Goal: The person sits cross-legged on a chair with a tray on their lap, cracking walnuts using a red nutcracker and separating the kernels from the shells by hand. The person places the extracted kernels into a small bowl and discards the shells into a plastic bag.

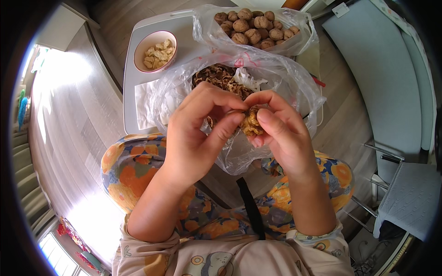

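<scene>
A brown walnut kernel is pinched between the thumb and fingers of my right hand. My left hand meets it from the other side, its thumb and forefinger tips closed together at the kernel's edge; whether they grip a bit of skin is too small to tell. Under both hands spreads an opened clear plastic bag, holding dark brown skins or shell scraps and a crumpled white tissue. Beyond to the left, a bowl with a reddish rim contains pale peeled walnut pieces.
At the back, another clear plastic bag holds many whole walnuts. Both bags and the bowl rest on a low grey table, beside white paper tissue. A red-tipped object lies right of the front bag. Grey upholstered seating stands at right.
</scene>
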`<state>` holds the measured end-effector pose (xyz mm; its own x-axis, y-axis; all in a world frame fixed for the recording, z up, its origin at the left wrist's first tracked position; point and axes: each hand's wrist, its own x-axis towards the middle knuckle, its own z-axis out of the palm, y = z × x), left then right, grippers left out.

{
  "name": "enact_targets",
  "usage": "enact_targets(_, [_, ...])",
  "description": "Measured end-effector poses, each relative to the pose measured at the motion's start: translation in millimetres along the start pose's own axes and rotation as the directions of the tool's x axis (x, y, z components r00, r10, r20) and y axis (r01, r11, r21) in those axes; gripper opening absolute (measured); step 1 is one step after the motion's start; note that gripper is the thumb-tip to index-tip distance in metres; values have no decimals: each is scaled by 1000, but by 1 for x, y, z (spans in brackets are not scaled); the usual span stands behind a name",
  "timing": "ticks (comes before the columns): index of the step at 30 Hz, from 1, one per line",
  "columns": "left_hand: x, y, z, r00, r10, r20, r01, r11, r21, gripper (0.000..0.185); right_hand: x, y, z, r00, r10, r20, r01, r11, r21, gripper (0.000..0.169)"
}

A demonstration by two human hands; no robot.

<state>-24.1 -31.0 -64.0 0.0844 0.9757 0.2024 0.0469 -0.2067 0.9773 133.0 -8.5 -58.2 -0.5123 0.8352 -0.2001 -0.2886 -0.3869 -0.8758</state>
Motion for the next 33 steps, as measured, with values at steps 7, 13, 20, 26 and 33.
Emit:
enact_targets(7, [4, -6, -9, 974, 122, -190, -20, 885, 465, 15, 3, 2, -2, 1000, -11, 9, 9, 972, 233, 33])
enact_targets(13, [4, 5, 1, 988, 64, -139, 1, 904, 427, 28, 2, 7, 7, 975, -129, -181, 157, 977, 146, 26])
enact_targets(20, [1, 4, 8, 998, 31, -61, -2, 905, 426, 34, 2, 15, -1, 985, -65, -161, 70, 997, 23, 23])
enact_targets(26, [2, 3, 7, 993, 119, 14, -113, 894, 434, 41, 0, 8, 9, 984, -8, -180, 45, 978, 204, 28])
enact_targets(33, [4, 4, 7, 964, 204, 169, -264, 792, 550, 44, -2, 3, 8, 995, -41, -95, 44, 999, 22, 26])
